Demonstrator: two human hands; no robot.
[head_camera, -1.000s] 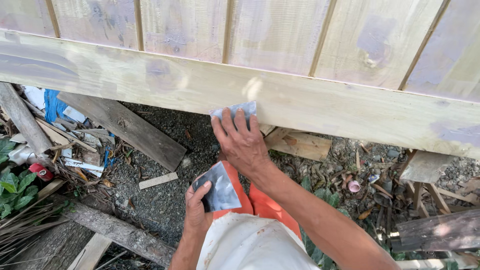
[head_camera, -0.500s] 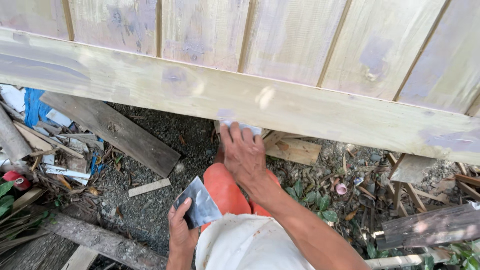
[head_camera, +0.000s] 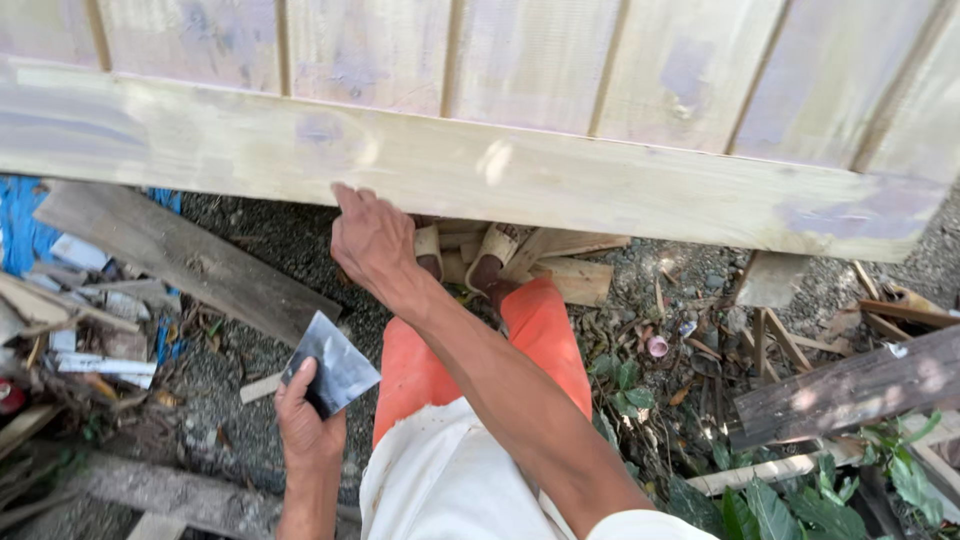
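Under rail (head_camera: 560, 180): right hand (head_camera: 372, 238) fingertips hidden; left hand (head_camera: 305, 420) grips scraper (head_camera: 335, 365).

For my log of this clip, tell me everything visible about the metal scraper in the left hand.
The scraper is a flat, wide blade of dull grey metal, roughly trapezoid, with faint smears on its face. It is held tilted, blade up and to the right, off the ground and clear of the fence board. The left hand wraps its dark lower end, so the handle is mostly hidden. It sits beside the orange trouser leg; whether they touch is unclear.
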